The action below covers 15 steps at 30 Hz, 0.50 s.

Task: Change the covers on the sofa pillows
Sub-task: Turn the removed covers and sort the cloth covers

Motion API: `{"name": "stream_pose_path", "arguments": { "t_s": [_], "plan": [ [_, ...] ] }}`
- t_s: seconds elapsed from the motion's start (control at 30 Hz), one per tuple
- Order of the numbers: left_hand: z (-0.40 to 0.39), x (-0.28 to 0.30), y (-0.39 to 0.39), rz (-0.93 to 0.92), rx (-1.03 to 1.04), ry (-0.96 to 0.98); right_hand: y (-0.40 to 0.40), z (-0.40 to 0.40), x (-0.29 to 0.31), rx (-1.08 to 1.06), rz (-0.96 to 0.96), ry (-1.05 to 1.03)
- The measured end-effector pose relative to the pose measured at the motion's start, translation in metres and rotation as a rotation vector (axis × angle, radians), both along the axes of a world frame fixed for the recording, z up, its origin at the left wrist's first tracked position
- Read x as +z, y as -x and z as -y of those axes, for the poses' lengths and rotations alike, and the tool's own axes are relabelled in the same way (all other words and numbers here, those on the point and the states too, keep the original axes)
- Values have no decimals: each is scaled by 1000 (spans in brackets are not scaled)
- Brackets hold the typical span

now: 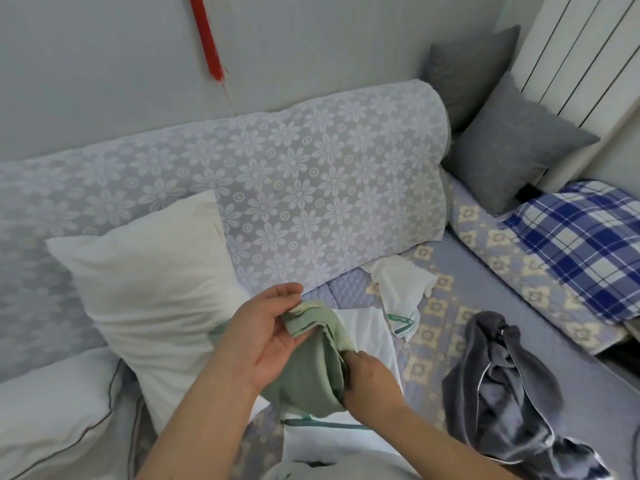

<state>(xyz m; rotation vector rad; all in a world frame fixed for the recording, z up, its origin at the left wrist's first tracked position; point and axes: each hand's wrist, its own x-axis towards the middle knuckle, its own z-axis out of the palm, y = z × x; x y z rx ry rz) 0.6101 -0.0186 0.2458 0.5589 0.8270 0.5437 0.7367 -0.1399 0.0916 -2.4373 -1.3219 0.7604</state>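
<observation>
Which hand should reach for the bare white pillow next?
Left, probably. The left hand grips the green cover right beside the bare white pillow on the left. The right hand has its fingers tucked in the cover's folds, farther from the pillow.

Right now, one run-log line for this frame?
step: opening green cover | left hand: pinching its edge | right hand: inside its opening | bare white pillow: waiting

Sofa seat, quilted (450, 258): bare white pillow (145, 289) against lace-draped backrest (294, 174); green cover (311, 368) gripped by left hand (263, 337) and right hand (370, 379); crumpled grey cover (512, 386) right; grey cushions (512, 147), plaid pillow (585, 237) beyond.
</observation>
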Motion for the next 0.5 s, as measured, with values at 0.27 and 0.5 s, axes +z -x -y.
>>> {"name": "stream_pose_path", "arguments": {
  "t_s": [0.27, 0.5],
  "plan": [
    [-9, 1, 33, 7, -79, -39, 2, -46, 23, -254, -355, -21],
    [-38, -28, 59, -202, 191, -38, -36, -36, 58, -497, -318, -156]
  ]
}}
